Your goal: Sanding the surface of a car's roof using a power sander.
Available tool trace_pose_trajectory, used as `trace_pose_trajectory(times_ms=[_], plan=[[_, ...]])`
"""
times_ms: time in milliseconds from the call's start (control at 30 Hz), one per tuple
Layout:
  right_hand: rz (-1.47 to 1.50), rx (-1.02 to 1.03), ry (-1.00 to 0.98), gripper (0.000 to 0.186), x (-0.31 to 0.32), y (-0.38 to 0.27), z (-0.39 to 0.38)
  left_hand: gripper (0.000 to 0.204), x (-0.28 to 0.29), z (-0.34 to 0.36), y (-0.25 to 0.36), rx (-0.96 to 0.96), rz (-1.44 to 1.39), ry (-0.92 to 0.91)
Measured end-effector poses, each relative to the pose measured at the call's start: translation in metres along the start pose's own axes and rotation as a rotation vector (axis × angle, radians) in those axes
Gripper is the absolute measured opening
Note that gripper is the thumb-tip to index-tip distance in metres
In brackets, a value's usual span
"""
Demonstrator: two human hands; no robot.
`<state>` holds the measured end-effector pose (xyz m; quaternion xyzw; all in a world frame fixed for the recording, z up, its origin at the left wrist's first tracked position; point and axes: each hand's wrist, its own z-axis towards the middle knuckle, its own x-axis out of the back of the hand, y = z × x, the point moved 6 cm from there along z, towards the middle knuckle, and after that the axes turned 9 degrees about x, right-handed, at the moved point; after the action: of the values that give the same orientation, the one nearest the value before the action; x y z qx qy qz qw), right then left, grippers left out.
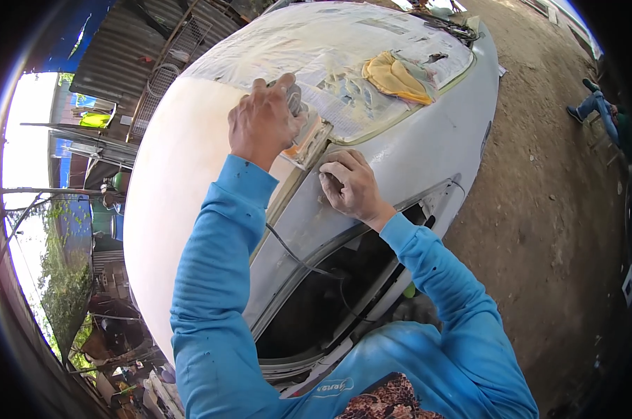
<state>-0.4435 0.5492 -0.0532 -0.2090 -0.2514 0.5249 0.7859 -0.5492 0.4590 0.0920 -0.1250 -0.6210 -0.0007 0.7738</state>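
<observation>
My left hand (263,122) is closed around the grey body of a power sander (295,98) on the edge of a car's pale roof (197,133). The sander's flat pad lies beside the top corner of the windshield, with orange showing at its side. A dark cord (295,257) runs from below my left wrist down across the side window opening. My right hand (351,183) rests on the grey pillar just right of the pad, its fingers curled. Whatever may be inside those fingers is hidden.
Masking paper (316,52) covers the windshield, and a yellow cloth (397,78) lies on it. Below my arms is the car's side window opening (323,307). Bare dirt ground (518,209) stretches right, where a person's leg (590,108) shows. Corrugated sheets (124,59) stand left.
</observation>
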Motion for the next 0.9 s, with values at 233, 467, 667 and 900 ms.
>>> trace_pose_trajectory(times_ms=[233,467,667,900], plan=[[0.013,0.026,-0.011,0.014,0.01,0.007,-0.002,0.064,0.013,-0.023,-0.052,0.107,-0.011,-0.049],[-0.029,0.036,-0.019,0.016,0.007,0.004,-0.002,0.06,0.014,-0.049,-0.033,0.044,-0.024,0.024],[-0.011,0.032,-0.016,0.015,0.008,0.007,-0.003,0.062,0.004,-0.013,-0.03,-0.006,-0.044,0.049],[-0.007,0.062,-0.001,0.016,0.009,0.006,-0.001,0.063,0.017,-0.037,-0.081,0.155,-0.005,-0.02]])
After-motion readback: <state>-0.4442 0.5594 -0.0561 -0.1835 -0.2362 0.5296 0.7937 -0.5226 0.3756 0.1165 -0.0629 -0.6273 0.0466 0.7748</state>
